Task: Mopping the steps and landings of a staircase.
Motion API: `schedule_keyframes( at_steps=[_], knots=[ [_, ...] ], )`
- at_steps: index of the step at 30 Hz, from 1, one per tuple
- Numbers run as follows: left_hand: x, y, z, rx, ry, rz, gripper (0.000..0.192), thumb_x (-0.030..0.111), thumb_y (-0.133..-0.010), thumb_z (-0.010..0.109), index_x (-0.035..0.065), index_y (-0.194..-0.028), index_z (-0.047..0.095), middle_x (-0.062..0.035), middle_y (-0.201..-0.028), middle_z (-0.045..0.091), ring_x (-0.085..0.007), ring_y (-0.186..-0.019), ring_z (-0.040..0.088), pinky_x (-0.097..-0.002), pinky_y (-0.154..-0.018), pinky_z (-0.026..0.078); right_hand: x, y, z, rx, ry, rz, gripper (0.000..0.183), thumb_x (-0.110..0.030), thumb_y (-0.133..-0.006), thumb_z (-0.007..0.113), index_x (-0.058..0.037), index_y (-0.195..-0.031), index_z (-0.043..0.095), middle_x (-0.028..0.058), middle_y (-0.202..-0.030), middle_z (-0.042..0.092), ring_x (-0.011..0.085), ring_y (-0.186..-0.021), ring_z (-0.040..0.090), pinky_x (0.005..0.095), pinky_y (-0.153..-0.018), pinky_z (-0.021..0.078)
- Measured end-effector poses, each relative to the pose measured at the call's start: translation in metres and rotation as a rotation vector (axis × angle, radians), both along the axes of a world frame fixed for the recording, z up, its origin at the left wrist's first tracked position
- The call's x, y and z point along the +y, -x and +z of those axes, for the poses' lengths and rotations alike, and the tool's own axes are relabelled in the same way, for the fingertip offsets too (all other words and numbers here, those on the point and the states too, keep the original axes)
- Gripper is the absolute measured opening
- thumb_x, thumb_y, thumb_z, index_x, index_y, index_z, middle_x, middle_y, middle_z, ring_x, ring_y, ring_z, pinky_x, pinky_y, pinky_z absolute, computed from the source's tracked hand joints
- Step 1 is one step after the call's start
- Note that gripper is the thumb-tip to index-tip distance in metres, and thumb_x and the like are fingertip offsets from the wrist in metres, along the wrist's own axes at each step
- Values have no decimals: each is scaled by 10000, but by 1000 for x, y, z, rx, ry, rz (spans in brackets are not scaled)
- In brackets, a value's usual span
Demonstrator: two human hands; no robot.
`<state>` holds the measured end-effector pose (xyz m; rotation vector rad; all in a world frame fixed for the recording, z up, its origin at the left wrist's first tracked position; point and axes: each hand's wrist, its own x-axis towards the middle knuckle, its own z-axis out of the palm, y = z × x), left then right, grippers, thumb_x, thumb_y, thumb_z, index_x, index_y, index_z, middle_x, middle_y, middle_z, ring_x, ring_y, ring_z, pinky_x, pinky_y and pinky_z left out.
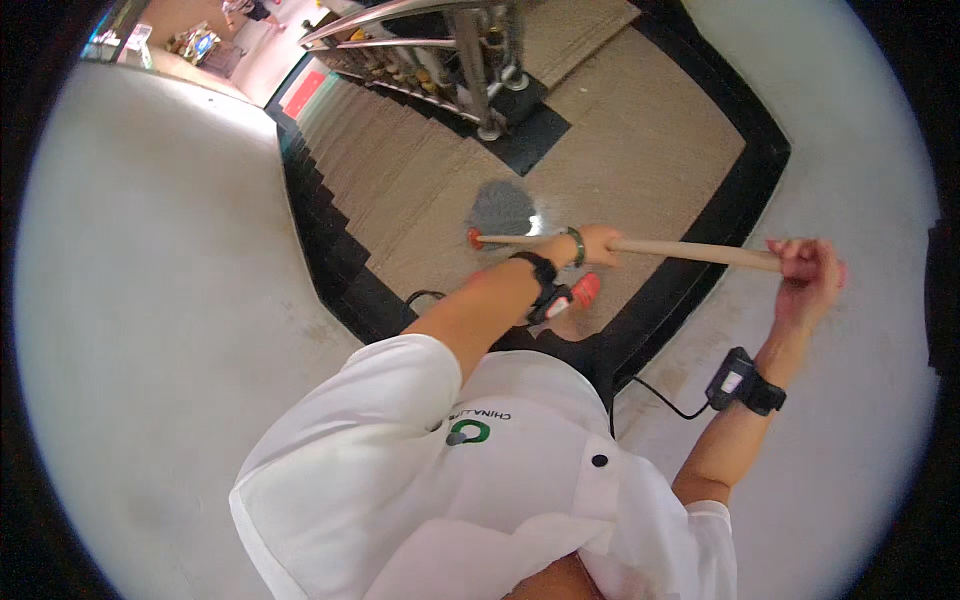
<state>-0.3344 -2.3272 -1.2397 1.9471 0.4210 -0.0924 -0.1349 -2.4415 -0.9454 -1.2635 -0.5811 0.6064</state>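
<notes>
A mop with a pale wooden handle (690, 251) lies across the view. Its grey mop head (501, 206) rests on the landing floor, beside a red fitting (474, 238) at the handle's left end. My left hand (598, 245) is closed round the middle of the handle, a green bracelet and a black strap with a small device on that arm. Further right, my right hand (810, 270) grips the handle's upper end, with another strapped device on the forearm. A red shoe (586, 289) shows below my left hand.
Stairs (390, 165) descend at the upper left beside a metal railing (471, 67). A black border (720, 225) edges the landing, with pale walls (150, 247) on both sides. Another person (255, 10) is far off at the upper left, near a pile of items (202, 46).
</notes>
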Motion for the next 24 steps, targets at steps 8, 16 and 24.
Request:
schedule_keyframes(
  at_steps=[8, 16, 24],
  knots=[
    [-28, 241, 49, 383, -115, 345, 378, 437, -764, 551, 82, -844, 651, -164, -844, 637, -317, -746, 605, -413, -667, 459, 16, 172, 36, 291, -21, 383, 153, -62, -745, 576, -60, -632, 474, 90, -640, 560, 220, -608, 568, 392, -661, 483],
    [-9, 371, 134, 726, -157, 288, 340, 385, -707, 598, 75, -836, 656, -158, -808, 638, -297, -755, 611, -392, -683, 475, 14, 255, 66, 47, 181, 893, 93, -71, -734, 629, -5, -773, 576, 115, -820, 627, 230, -859, 597, 361, -781, 470],
    [-17, 231, 198, 339, -324, 279, 249, 346, -675, 577, 116, -735, 649, -136, -687, 625, -319, -629, 595, -416, -592, 464, -16, 167, 147, -142, -76, 506, 102, -52, -723, 599, 13, -649, 570, 148, -686, 618, 263, -660, 614, 401, -766, 476]
  ],
)
